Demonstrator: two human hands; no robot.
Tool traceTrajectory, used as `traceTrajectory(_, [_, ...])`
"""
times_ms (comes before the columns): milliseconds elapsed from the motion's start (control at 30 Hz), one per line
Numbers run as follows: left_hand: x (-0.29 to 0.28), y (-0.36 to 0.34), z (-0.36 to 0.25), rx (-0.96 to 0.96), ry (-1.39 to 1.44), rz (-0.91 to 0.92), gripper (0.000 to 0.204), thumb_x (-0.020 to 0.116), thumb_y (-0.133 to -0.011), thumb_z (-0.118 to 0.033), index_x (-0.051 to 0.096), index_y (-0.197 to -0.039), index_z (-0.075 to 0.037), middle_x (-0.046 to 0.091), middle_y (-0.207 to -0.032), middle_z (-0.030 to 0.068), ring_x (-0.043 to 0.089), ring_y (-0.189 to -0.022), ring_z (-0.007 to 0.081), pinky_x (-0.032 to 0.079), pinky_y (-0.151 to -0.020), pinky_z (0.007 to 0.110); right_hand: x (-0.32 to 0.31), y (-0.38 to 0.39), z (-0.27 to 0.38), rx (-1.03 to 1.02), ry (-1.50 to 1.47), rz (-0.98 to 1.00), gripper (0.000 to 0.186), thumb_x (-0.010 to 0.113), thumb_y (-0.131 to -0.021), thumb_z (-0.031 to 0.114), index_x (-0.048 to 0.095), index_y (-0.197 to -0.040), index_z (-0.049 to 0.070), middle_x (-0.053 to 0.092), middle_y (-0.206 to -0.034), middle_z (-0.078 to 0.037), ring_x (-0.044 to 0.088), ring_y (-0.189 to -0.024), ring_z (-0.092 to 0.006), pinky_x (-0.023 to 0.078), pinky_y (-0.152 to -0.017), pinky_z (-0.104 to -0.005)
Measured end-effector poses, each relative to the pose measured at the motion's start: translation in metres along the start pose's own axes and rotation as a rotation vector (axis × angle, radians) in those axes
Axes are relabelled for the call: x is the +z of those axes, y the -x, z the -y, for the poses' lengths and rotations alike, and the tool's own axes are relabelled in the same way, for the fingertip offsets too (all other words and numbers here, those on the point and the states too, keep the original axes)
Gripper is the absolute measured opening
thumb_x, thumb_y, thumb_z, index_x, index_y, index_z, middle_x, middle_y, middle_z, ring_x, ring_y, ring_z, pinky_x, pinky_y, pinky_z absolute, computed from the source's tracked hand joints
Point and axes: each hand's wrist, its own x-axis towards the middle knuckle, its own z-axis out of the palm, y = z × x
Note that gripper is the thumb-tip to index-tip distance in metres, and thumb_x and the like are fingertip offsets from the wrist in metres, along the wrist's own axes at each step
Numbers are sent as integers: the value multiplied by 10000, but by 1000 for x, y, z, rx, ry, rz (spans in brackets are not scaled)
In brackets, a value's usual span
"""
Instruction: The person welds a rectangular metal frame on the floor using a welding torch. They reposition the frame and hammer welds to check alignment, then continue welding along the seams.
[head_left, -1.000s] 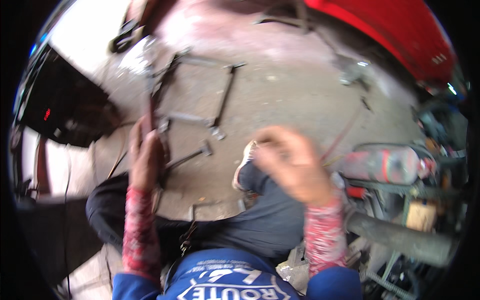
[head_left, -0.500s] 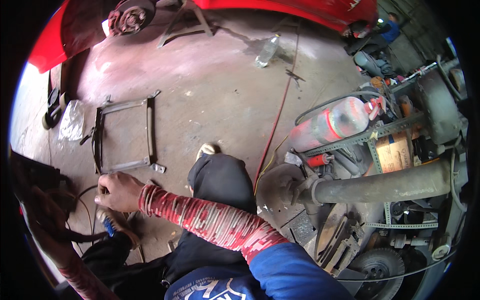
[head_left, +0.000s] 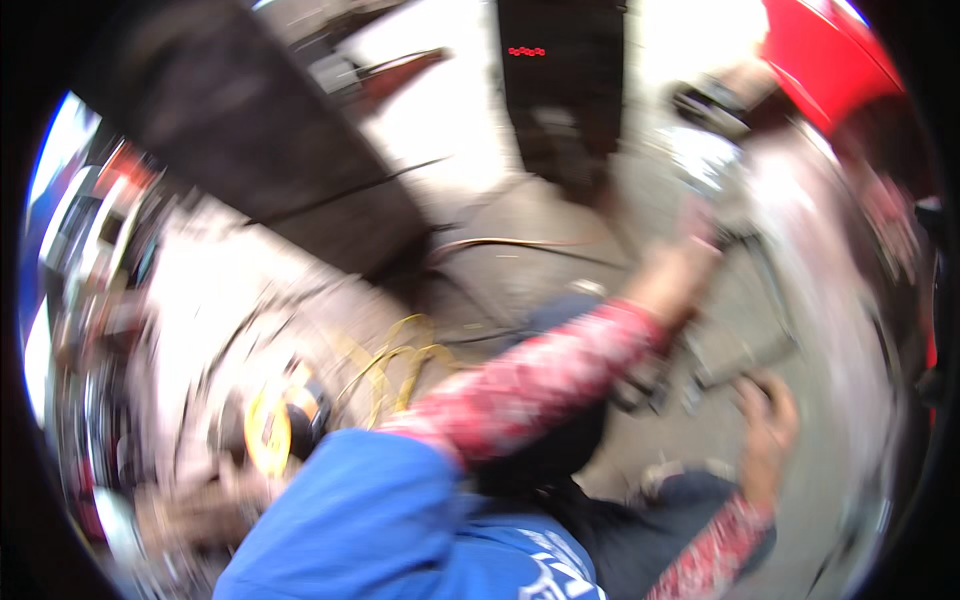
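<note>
Left hand (head_left: pixel 678 283) appears closed around a slim reddish piece (head_left: pixel 697 220), its exact kind lost in blur, just left of a metal frame (head_left: pixel 748 366) lying on a workshop floor. Right hand (head_left: pixel 768 415), thumb and fingers parted with nothing seen in its grasp, is just below the frame's lower bar; whether skin meets metal cannot be told. Above the frame, near the far end of the reddish piece, a crumpled silver sheet (head_left: pixel 708 160) catches the light. Farther out, a black cabinet with a red-lit display (head_left: pixel 560 100) stands to the frame's upper left, yellow cable (head_left: pixel 405 365) loops well to its left, and a red car body panel (head_left: pixel 835 60) curves above and right of it. A loose grip or a hasty swing of the left arm could send the reddish piece against the frame or into the silver sheet; should the frame be knocked and shift, its lower bar could scrape or pinch the right hand's bare fingers.
</note>
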Motion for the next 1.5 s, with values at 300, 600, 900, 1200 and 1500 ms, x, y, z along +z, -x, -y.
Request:
traceTrajectory(300, [-14, 17, -46, -633, 632, -510, 588, 549, -905, -356, 400, -1357, -11, 616, -1096, 343, 605, -1066, 470, 465, -922, 472, 63, -28, 31, 130, 96, 211, 280, 534, -1008, 275, 611, -1112, 26, 632, -958, -33, 596, -867, -119, 463, -743, -270])
traceTrajectory(600, [-52, 35, 0, -31, 17, -186, 405, 485, -975, -283, 479, -1327, -84, 543, -940, 116, 529, -828, 231, 474, -727, 338, -68, 50, -12, 228, 88, -418, 338, 497, -1003, 320, 609, -1148, 36, 648, -1038, -86, 620, -976, -195, 506, -867, -347])
traceTrajectory(900, [-96, 43, -4, -357, 740, -90, 452, 524, -980, -310, 457, -1403, -168, 459, -944, -24, 411, -661, 15, 303, -484, 117, 25, 414, -357, 1224, -16, -930, 296, 690, -864, 333, 661, -870, 39, 635, -733, -50, 631, -692, -176, 489, -595, -394])
traceTrajectory(1200, [-86, 6, 27, -632, 914, 117, 317, 501, -1006, -281, 502, -1207, -35, 436, -783, -8, 382, -538, 71, 325, -440, 223, 218, 545, -381, 1674, -616, -495, 681, 645, -813, 592, 635, -1225, 50, 657, -1158, -236, 591, -1176, -332, 491, -939, -397])
traceTrajectory(1500, [-80, -31, 41, -900, 1093, 245, 298, 504, -998, -259, 485, -1143, 1, 362, -744, -13, 371, -577, 86, 314, -531, 264, 177, 473, -398, 2210, -218, -751, 1060, 756, -687, 506, 269, -1468, -19, 409, -1450, -259, 447, -1325, -385, 388, -1094, -469])
